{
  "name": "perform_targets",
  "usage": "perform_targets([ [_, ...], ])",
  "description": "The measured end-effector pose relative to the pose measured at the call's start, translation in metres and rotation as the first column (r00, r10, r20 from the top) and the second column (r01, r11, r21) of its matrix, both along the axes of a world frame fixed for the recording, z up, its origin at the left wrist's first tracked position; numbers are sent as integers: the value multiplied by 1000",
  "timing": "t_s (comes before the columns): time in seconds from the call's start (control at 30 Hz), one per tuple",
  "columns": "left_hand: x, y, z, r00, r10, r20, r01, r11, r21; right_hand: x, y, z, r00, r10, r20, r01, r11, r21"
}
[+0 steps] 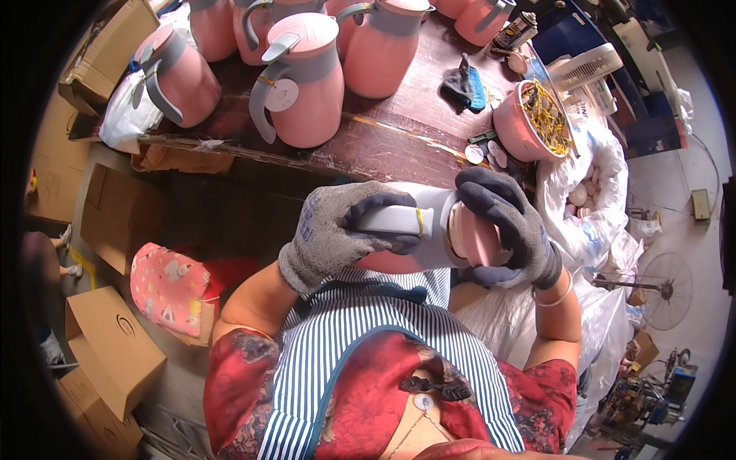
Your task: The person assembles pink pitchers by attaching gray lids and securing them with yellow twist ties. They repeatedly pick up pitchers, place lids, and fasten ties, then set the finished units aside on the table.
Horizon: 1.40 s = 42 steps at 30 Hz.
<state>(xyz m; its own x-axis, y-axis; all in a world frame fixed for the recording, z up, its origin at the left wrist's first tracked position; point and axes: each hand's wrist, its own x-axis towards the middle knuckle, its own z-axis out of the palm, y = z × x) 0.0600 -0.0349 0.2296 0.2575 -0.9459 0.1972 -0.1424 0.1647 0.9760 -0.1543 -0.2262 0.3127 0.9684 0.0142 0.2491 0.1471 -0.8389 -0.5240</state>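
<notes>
A pink thermos jug with a grey collar and handle [385,262] lies on its side in front of my chest, its mouth toward the right. My left hand [326,230], in a grey knitted glove with dark fingers, is closed round the handle. A yellow twist tie [419,221] is wound on that handle. My right hand [515,226], gloved alike, grips the pink lid [479,236] at the jug's mouth. The lid's pale edge shows beside the collar; whether it is seated cannot be told.
Several pink jugs [307,100] stand on the worn wooden table [383,138]. To the right are a pink bowl of yellow ties [515,126], a dark cloth [464,84] and a plastic sack of round parts [548,184]. Cardboard boxes [115,345] lie left; a fan [667,290] stands right.
</notes>
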Motion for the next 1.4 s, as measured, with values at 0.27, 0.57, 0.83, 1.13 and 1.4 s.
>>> perform_targets([
  [0.27, 4, -4, -5, 998, -45, -45, 48, 996, 80, 4, 0, -10, 993, 115, -34, -117, 990, -75],
  [0.57, -18, -11, -17, 961, 166, 219, -171, 985, 2, -6, 11, -58, 907, -356, -225, 408, 877, 256],
  [0.83, -5, -18, -17, 993, -46, -108, 54, 996, 75, 7, 2, -38, 983, 147, 108, -138, 986, -90],
  [1.13, -13, -13, -26, 951, 108, 291, -122, 992, 32, -23, 18, -94, 870, -489, -65, 447, 725, 524],
  [1.4, 1, -22, -8, 998, -7, 68, 1, 997, 83, 3, 17, -49, 985, 79, 152, -29, 950, -312],
])
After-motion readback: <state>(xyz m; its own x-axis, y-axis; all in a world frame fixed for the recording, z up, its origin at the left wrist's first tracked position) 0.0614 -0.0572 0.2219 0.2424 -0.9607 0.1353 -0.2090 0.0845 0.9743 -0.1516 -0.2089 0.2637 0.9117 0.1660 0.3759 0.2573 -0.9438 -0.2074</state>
